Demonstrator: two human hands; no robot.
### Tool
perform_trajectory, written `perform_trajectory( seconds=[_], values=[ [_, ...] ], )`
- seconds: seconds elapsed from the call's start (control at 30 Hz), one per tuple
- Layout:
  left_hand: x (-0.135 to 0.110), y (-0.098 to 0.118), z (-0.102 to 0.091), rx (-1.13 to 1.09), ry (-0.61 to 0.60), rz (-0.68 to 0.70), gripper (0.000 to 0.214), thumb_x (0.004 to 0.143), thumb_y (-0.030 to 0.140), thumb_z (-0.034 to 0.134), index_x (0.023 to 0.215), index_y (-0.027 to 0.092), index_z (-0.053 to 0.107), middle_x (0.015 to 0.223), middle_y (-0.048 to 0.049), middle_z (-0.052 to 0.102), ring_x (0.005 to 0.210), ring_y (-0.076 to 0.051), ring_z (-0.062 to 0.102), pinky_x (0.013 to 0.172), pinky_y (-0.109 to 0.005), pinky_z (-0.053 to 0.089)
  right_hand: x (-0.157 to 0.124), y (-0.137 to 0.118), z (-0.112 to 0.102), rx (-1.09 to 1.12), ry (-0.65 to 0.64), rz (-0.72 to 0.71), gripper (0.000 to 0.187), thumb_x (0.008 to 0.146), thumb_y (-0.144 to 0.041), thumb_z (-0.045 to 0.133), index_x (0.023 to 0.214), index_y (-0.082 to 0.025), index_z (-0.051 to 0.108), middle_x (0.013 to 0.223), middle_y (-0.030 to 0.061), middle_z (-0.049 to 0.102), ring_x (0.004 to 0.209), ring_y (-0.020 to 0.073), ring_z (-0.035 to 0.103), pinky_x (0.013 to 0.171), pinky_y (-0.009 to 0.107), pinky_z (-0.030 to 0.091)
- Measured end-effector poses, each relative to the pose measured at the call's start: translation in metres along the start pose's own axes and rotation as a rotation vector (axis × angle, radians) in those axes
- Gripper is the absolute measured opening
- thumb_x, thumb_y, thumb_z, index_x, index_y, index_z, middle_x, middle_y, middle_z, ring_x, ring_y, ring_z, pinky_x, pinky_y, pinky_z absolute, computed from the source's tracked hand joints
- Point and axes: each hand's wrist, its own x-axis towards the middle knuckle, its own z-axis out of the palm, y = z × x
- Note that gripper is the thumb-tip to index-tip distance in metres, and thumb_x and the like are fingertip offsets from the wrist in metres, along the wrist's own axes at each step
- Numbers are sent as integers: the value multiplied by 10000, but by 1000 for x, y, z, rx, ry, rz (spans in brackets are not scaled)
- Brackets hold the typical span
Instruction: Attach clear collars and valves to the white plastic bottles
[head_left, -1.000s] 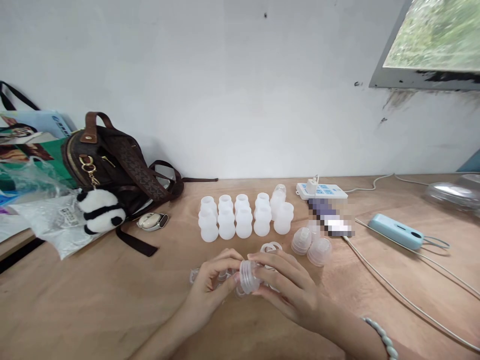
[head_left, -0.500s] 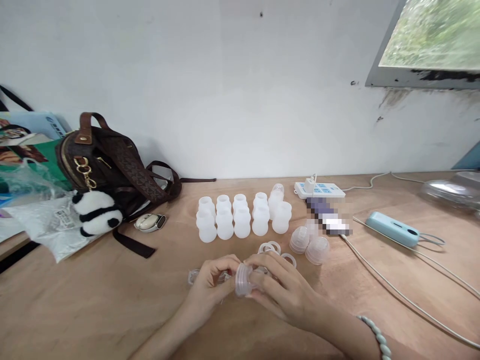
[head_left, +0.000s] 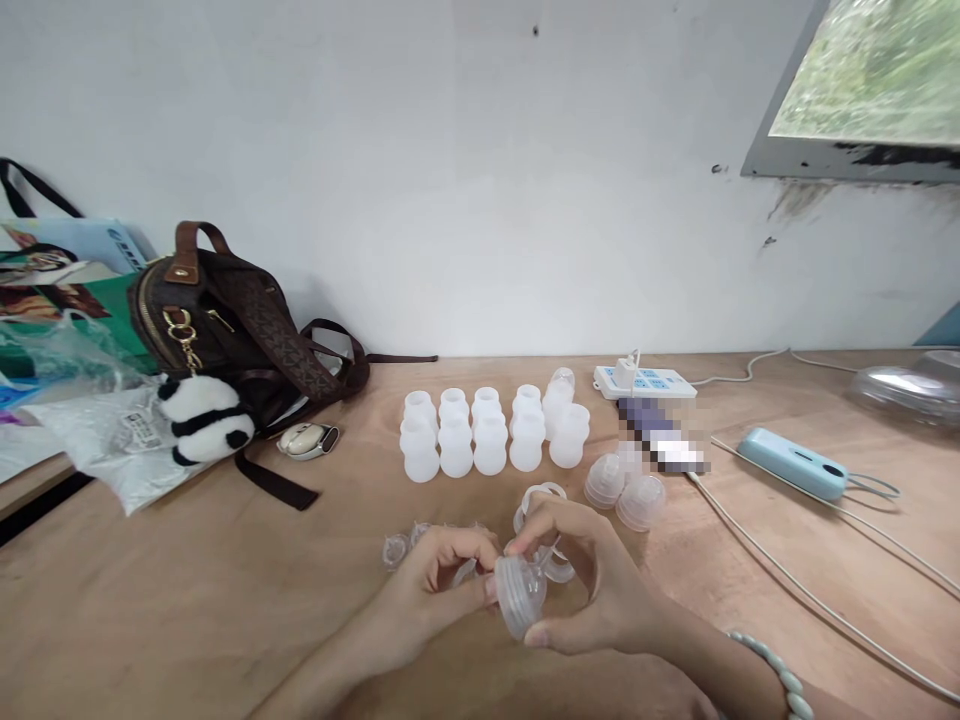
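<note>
Near the front middle of the wooden table, a clear domed plastic bottle cap (head_left: 519, 597) is held tilted on its side between both hands. My left hand (head_left: 442, 580) pinches its ridged rim, thumb against the edge. Across the dome, my right hand (head_left: 604, 585) grips with thumb below and fingers above. Several white plastic rings (head_left: 559, 570) lie behind and partly under my right hand. Small clear plastic pieces (head_left: 395, 550) sit behind my left hand, partly covered. More clear domed caps (head_left: 641, 502) stand to the right.
Several white wavy bottles (head_left: 490, 445) stand in rows, one with a clear domed top (head_left: 561, 385). Rightward are a power strip (head_left: 645, 383), a blurred phone (head_left: 660, 435) on a cable and a blue device (head_left: 793, 463). Leftward are a backpack (head_left: 247, 330), panda plush (head_left: 206, 420) and watch (head_left: 307, 440).
The cap has shifted slightly right and down and turned, its dome now showing more. My right hand's fingers have spread wider around it. The whole view has shifted a little.
</note>
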Motion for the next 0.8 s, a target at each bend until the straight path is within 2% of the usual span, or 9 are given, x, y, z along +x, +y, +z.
perform_trajectory(
  seconds=[0.1, 0.17, 0.27, 0.3, 0.4, 0.47, 0.53, 0.63, 0.8],
  values=[
    [2, 3, 2, 1, -10, 7, 281, 867, 391, 673, 718, 155, 637, 710, 2, 580, 721, -144, 503, 707, -251, 373, 1, 4, 2, 230, -1, 115, 409, 564, -311, 890, 897, -196, 682, 804, 2, 574, 687, 130, 519, 613, 247, 398],
    [2, 6, 0, 2, -16, 27, 282, 868, 390, 669, 715, 154, 645, 703, -1, 580, 710, -143, 508, 698, -252, 376, 3, 8, -2, 358, 34, 178, 364, 595, -342, 867, 864, -192, 673, 764, 1, 592, 627, 120, 521, 568, 239, 396],
    [-2, 13, -15, 3, 16, 34, 273, 866, 391, 662, 732, 153, 670, 731, -20, 609, 686, -149, 533, 662, -255, 391, 10, 10, -20, 503, 207, 206, 335, 686, -499, 772, 752, -204, 627, 618, -16, 574, 513, 125, 491, 493, 248, 407],
    [-4, 15, -23, 9, 66, 24, 262, 864, 379, 662, 723, 157, 667, 733, -19, 608, 674, -149, 537, 640, -251, 394, 13, 9, -28, 518, 275, 191, 357, 705, -543, 741, 727, -208, 618, 586, -20, 557, 506, 133, 491, 494, 260, 425],
    [-16, 21, -52, 127, 308, 71, 221, 845, 381, 668, 746, 183, 673, 745, -10, 627, 690, -158, 547, 653, -251, 414, 20, 3, -50, 459, 398, 148, 334, 770, -533, 683, 739, -203, 643, 638, -3, 575, 574, 143, 519, 566, 270, 469],
    [-25, 21, -69, 298, 411, 68, 227, 858, 398, 634, 773, 194, 686, 769, -15, 641, 741, -181, 564, 690, -263, 430, 21, -1, -58, 395, 438, 116, 303, 798, -495, 666, 747, -196, 660, 683, 10, 593, 618, 144, 530, 585, 260, 462],
    [-32, 16, -80, 515, 432, 61, 257, 863, 412, 613, 733, 200, 679, 718, -3, 625, 694, -173, 546, 651, -258, 410, 21, -3, -60, 361, 449, 106, 270, 800, -466, 675, 780, -196, 677, 713, 14, 603, 644, 144, 534, 588, 252, 450],
    [-41, 2, -86, 784, 476, 85, 253, 881, 398, 581, 733, 215, 672, 719, 2, 633, 704, -181, 571, 686, -272, 415, 20, -2, -58, 343, 464, 126, 233, 785, -430, 706, 818, -200, 690, 744, 13, 609, 655, 137, 531, 599, 247, 450],
    [-55, -12, -93, 958, 620, 135, 251, 877, 418, 554, 755, 226, 661, 774, -14, 668, 752, -206, 603, 728, -290, 429, 19, 2, -55, 321, 479, 158, 230, 774, -424, 729, 853, -210, 699, 802, 25, 640, 681, 138, 545, 600, 242, 461]
  ],
)
